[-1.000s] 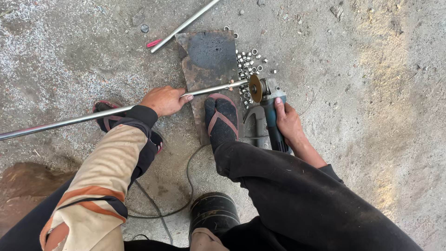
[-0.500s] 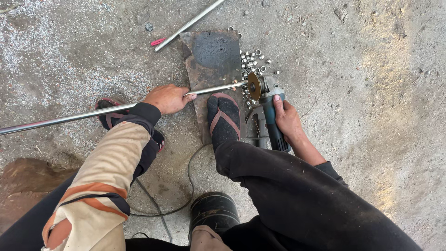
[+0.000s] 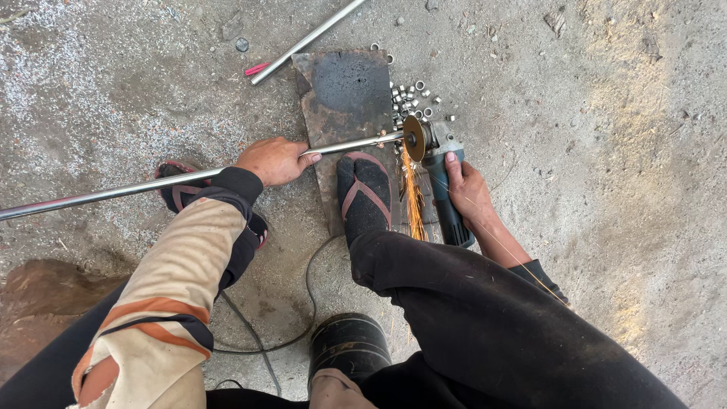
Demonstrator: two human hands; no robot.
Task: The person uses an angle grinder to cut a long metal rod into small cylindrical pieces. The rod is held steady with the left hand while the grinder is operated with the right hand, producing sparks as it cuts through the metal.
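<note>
My left hand (image 3: 274,160) grips a long thin metal tube (image 3: 113,193) that runs from the left edge across a dark rusty steel plate (image 3: 342,85) lying on the concrete. My right hand (image 3: 467,186) holds a blue-grey angle grinder (image 3: 447,198). Its cutting disc (image 3: 413,137) touches the tube's right end, and orange sparks (image 3: 413,203) stream toward me. My right foot, in a black sock and sandal (image 3: 365,193), stands on the plate beside the tube. Several short cut tube rings (image 3: 413,97) lie just beyond the disc.
A second metal tube (image 3: 307,41) with a pink marker (image 3: 256,68) beside it lies at the back. My left foot (image 3: 182,189) is under the tube. The grinder's cable (image 3: 303,303) loops on the floor near a black cylinder (image 3: 350,344).
The disc has come down onto the tube end and sparks now fly; earlier there were none. My left hand keeps its grip on the tube.
</note>
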